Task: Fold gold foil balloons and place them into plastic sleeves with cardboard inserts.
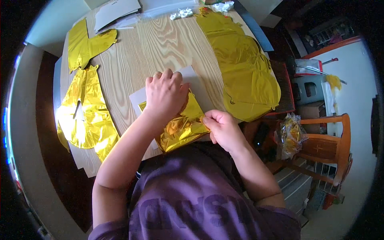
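Observation:
A shiny gold foil balloon (pixel 186 128), flat and partly folded, lies at the table's near edge in front of my body. Under it is a pale grey card (pixel 191 76), whose corners stick out past the foil. My left hand (pixel 166 94) is curled into a fist on the far part of the foil; whatever its fingers may hold is hidden beneath. At the foil's right edge, my right hand (pixel 220 130) pinches it between thumb and fingers. The foil's near part is creased and bunched between the two hands.
Other flat gold foil balloons lie at the left (pixel 86 108), far left (pixel 86 44) and right (pixel 246 68) of the wood-grain table (pixel 160 36). Grey cards (pixel 116 14) and white bits (pixel 182 14) lie at the back. A wooden chair (pixel 326 138) stands to the right.

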`<state>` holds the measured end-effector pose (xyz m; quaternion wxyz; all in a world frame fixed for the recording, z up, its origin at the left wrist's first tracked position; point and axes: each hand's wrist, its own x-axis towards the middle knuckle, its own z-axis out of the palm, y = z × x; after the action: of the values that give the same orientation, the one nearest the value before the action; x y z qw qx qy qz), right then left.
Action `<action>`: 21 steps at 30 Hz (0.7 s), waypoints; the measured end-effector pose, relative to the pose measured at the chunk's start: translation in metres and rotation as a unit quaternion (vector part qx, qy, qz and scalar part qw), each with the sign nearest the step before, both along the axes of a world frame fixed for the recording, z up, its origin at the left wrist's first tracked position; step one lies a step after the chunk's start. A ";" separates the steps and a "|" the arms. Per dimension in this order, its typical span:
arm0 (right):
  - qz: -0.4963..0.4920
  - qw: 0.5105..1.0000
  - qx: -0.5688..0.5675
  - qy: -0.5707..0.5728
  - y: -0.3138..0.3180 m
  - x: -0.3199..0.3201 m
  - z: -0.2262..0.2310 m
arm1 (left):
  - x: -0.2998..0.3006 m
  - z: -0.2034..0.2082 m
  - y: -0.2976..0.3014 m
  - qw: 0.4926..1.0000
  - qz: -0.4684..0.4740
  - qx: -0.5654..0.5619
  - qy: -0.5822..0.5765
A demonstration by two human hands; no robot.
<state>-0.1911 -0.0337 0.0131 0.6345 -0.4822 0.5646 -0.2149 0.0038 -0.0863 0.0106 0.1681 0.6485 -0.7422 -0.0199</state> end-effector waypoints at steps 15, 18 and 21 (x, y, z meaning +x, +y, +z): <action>-0.009 0.999 -0.016 0.029 -0.043 0.018 -0.010 | 0.026 -0.008 0.004 0.990 -0.126 -0.065 0.016; -0.003 0.997 -0.054 0.060 -0.047 0.020 -0.011 | 0.022 -0.012 0.004 0.989 -0.144 -0.029 -0.012; 0.037 0.987 -0.106 0.116 -0.055 0.022 -0.009 | 0.021 -0.014 0.002 0.989 -0.147 -0.012 -0.022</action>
<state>-0.1693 -0.0891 0.0037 0.5176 -0.5887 0.5903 -0.1923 0.0251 -0.0847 -0.0034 0.1542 0.5305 -0.8333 -0.0212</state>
